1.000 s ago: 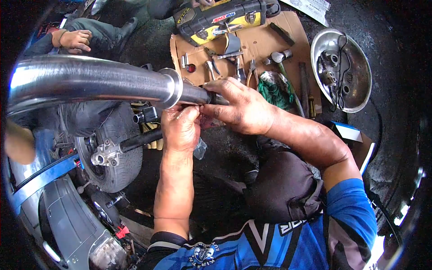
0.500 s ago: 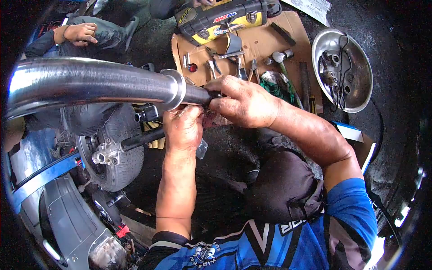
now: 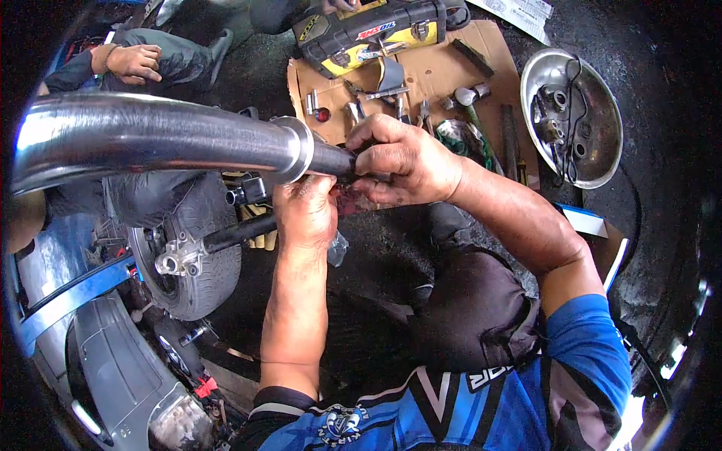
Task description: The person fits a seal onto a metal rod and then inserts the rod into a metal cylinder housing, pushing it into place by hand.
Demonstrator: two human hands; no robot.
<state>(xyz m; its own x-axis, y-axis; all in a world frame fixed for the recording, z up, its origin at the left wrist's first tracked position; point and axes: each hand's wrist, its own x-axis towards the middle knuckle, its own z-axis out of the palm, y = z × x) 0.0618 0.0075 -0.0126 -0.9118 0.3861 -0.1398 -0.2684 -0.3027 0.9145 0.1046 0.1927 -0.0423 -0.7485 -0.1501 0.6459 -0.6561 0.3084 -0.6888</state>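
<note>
A thick, polished metal tube (image 3: pixel 165 139) runs in from the left. It has a bright ring-shaped collar (image 3: pixel 301 146) and a thinner dark shaft (image 3: pixel 329 160) beyond it. My left hand (image 3: pixel 307 214) is closed at the shaft's underside, just below the collar; its fingertips are partly hidden. Curled around the shaft's dark tip are the fingers of my right hand (image 3: pixel 410 161); what they pinch there is hidden. Under my left wrist a dark rod (image 3: pixel 241 233) ends in a silver metal casting (image 3: pixel 180 259).
Sockets, pliers and a hammer (image 3: pixel 470 94) lie on flattened cardboard (image 3: pixel 429 64), with a black-and-yellow toolbox (image 3: pixel 368 37) behind. A metal basin (image 3: pixel 613 135) holds metal parts at right. Another person's hand (image 3: pixel 135 64) rests at upper left. A wheel (image 3: pixel 214 278) is at lower left.
My right fingers have spread and shifted around the shaft's tip, with the lower fingers now showing. My left hand has stayed in place. The tube has barely moved.
</note>
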